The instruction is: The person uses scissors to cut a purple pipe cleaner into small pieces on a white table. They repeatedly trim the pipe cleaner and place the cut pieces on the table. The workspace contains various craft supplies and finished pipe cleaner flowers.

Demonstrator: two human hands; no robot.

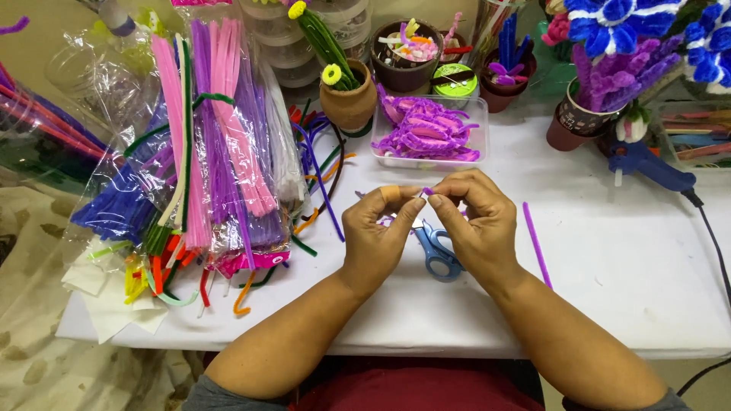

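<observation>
My left hand and my right hand meet above the white table, fingertips pinched together on a small purple pipe cleaner piece. My left thumb wears a tan bandage. Blue-handled scissors lie on the table right under my hands. A straight purple pipe cleaner lies just right of my right hand.
Bags of pipe cleaners in many colours cover the left side. A clear tray of purple shaped pieces sits behind my hands, with a clay pot, cups and pipe cleaner flowers at the back. A blue glue gun lies at right.
</observation>
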